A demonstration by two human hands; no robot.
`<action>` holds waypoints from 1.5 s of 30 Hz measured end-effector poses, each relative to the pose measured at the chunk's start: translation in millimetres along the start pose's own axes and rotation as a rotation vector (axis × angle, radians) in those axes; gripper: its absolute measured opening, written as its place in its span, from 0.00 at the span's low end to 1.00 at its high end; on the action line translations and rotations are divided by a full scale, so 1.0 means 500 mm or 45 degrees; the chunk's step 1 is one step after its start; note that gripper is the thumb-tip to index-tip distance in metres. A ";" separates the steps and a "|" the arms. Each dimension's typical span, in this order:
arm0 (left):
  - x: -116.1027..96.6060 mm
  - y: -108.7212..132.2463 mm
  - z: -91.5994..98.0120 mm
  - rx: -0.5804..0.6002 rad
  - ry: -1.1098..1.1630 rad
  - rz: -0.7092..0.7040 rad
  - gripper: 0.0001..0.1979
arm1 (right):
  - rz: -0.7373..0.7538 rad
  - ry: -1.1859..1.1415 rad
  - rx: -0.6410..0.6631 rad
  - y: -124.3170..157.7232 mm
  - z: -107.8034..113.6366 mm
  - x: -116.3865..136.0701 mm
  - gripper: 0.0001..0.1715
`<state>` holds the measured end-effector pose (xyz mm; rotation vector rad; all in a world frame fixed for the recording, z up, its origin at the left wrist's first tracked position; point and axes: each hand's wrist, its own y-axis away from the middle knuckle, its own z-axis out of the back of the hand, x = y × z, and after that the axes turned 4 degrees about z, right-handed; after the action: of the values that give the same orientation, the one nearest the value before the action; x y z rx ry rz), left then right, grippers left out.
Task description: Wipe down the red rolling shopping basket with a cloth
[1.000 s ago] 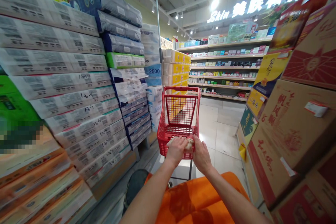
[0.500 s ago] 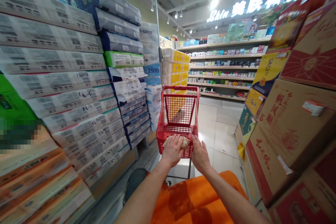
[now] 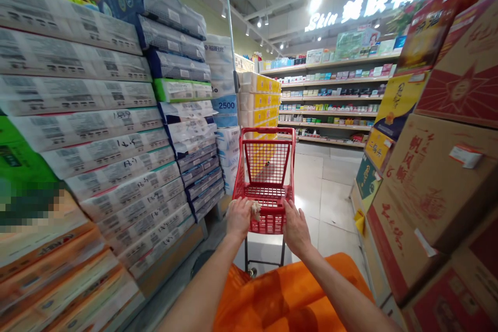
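A red shopping cart (image 3: 273,212) stands right in front of me, its near edge towards my body. My left hand (image 3: 238,219) is at the cart's near left corner, closed over a crumpled pale cloth (image 3: 256,210). Part of the cloth sticks out past the fingers on the right; the rest is hidden under the hand. At the near right corner, my right hand (image 3: 298,229) lies against the cart's side with its fingers stretched and apart. Nothing shows in that hand.
Tall stacks of wrapped paper packs (image 3: 116,135) line the left. Cardboard cartons (image 3: 436,176) are piled on the right. A tiled floor (image 3: 307,176) runs ahead to shelves of small boxed goods (image 3: 330,94). A thin metal pole (image 3: 232,36) rises beyond the cart at left.
My left hand has slid left along the cart's near edge, from the middle to the left corner, taking the cloth with it. My right hand has stayed at the right corner.
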<state>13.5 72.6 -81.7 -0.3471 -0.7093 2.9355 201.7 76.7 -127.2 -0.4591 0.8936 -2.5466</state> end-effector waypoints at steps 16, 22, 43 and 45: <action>-0.112 -0.027 0.014 0.306 -0.052 -0.280 0.10 | 0.103 0.295 0.102 0.019 0.056 -0.138 0.37; -0.203 0.000 -0.009 0.358 0.041 -0.568 0.14 | -0.178 0.420 0.215 0.018 0.103 -0.275 0.35; -0.129 -0.111 -0.013 0.069 0.005 -0.437 0.10 | -0.135 0.187 0.013 0.072 0.105 -0.180 0.23; -0.080 -0.119 0.009 0.041 -0.023 -0.355 0.12 | -0.199 0.251 0.069 0.061 0.113 -0.197 0.24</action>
<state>54.0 117.3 -42.5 -0.2003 -0.6532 2.6862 319.2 72.4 -121.9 -0.2747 0.8848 -2.7894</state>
